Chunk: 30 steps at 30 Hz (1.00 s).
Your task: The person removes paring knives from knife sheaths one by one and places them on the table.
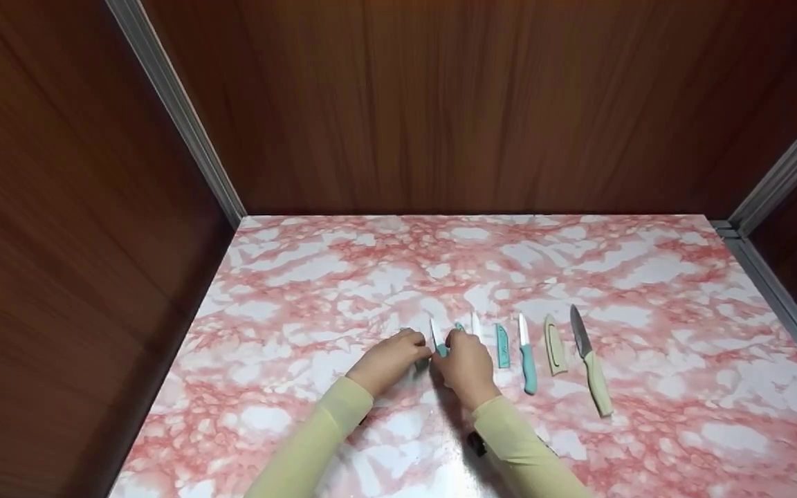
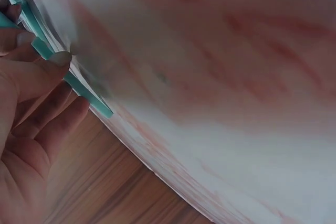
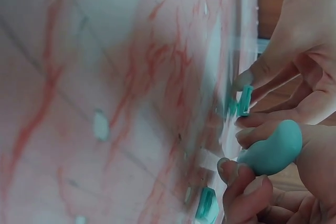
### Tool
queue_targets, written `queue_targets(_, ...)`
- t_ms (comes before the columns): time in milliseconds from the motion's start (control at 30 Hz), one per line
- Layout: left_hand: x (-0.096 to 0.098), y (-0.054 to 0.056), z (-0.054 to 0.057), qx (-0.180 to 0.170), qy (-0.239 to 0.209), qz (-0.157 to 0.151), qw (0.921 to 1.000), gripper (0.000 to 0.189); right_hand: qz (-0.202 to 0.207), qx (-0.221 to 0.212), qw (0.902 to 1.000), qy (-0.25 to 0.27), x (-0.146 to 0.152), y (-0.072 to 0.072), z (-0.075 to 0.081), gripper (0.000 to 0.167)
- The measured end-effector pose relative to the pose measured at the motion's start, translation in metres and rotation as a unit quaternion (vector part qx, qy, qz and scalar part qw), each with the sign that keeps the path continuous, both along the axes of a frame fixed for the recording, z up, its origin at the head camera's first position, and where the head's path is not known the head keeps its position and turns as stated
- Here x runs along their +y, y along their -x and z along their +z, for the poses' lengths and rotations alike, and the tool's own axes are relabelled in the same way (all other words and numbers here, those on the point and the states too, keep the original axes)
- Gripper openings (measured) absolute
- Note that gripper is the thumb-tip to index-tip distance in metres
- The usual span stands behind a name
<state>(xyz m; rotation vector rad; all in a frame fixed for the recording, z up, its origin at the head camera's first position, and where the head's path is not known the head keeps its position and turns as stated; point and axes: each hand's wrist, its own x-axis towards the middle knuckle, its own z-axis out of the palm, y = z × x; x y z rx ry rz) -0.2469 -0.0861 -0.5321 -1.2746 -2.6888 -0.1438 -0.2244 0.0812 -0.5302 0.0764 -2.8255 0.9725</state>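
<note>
My left hand [image 1: 393,358] pinches a teal blade sheath [image 2: 94,99] between thumb and fingers, low over the table. Close beside it, my right hand [image 1: 466,366] grips the teal handle [image 3: 278,149] of a small knife, its pale blade [image 1: 436,330] pointing away from me. Just past the right hand, another pale knife blade [image 1: 477,324] and the tip of a teal sheath [image 1: 459,326] show; the hand hides the rest of both. Farther right lie a teal sheath [image 1: 503,346] and a teal-handled knife [image 1: 527,366], side by side.
To the right lie a pale green sheath [image 1: 555,346] and a larger knife with a pale green handle [image 1: 597,384], its grey blade bare. The red-and-white marbled table [image 1: 343,277] meets brown wood-grain panels [image 1: 440,111] at the back and sides.
</note>
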Motion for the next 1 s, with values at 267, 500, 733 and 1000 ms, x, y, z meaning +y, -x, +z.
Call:
queue_targets(267, -0.0015, -0.0009, -0.0024, -0.005, -0.008, -0.002, 1.0000, 0.023, 0.001, 0.002, 1.0000, -0.005, -0.0015, 0.0009, -0.0018, 0.021)
queue_targets(500, -0.0029, -0.0039, -0.0038, -0.032, -0.035, 0.000, 0.9989, 0.012, 0.008, 0.004, 0.9999, -0.010, -0.0038, 0.0000, -0.0039, 0.023)
queue_targets(733, -0.0033, -0.0034, -0.0043, -0.041, -0.049, -0.003, 0.9979, 0.008, 0.006, 0.003, 0.9999, -0.011, -0.0067, 0.0002, -0.0040, 0.024)
queue_targets(1000, -0.0033, -0.0022, -0.0033, -0.045, -0.050, -0.003, 0.9977, 0.006, 0.006, -0.003, 0.9999, -0.015, -0.0069, 0.0014, -0.0036, 0.026)
